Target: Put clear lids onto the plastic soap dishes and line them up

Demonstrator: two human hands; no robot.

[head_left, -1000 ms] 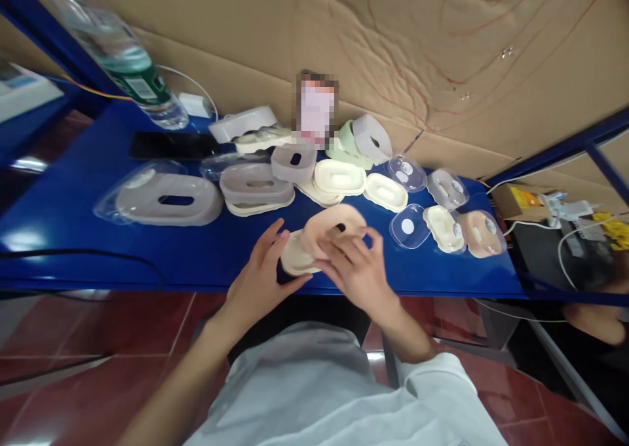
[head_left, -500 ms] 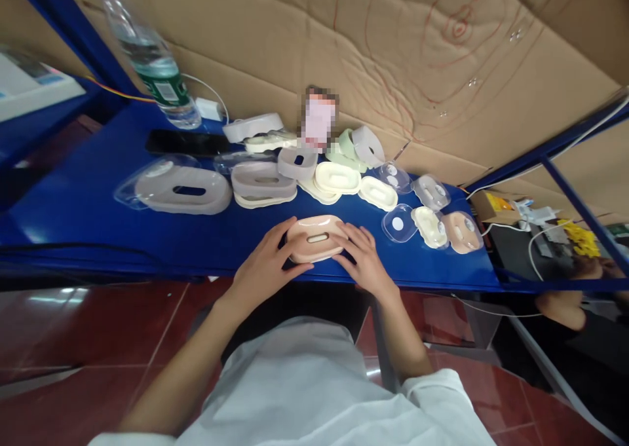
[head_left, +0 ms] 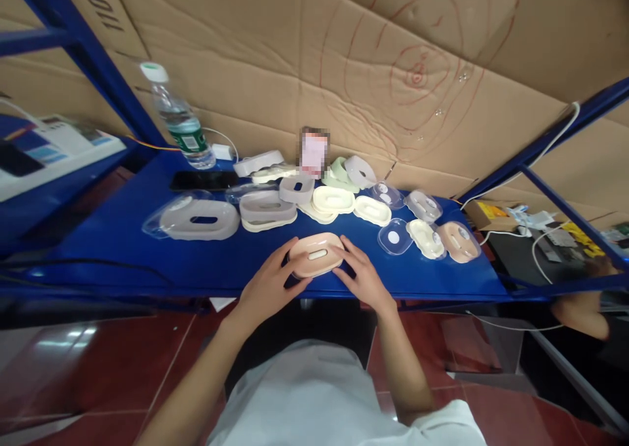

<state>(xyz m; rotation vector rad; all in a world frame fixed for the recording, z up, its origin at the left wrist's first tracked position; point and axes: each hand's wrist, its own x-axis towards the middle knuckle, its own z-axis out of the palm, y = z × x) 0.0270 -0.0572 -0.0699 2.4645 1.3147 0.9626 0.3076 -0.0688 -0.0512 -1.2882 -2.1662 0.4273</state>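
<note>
Between both hands is a peach-coloured oval plastic tray (head_left: 322, 245) with a slot in its middle, near the front edge of the blue table (head_left: 206, 262). My left hand (head_left: 272, 272) grips its left end, the thumb along the near side and fingers on the far side and inside. My right hand (head_left: 362, 272) closes on its right end in much the same way. Just beyond lie cream oval trays (head_left: 372, 210) and a stacked grey oval piece (head_left: 268, 208). Whether a second part sits under the peach tray is hard to see.
At left are a large grey oval piece (head_left: 221, 223), a black phone (head_left: 204, 181) and a water bottle (head_left: 189, 138). Clear lids (head_left: 394, 238) and small lidded cases (head_left: 459, 241) lie at right. A cardboard wall (head_left: 255, 59) stands behind. Another person's arm (head_left: 584, 315) shows far right.
The camera view has tilted up, so the table and its things sit lower in the picture. Both hands keep their hold on the peach tray, with hardly any change of grip.
</note>
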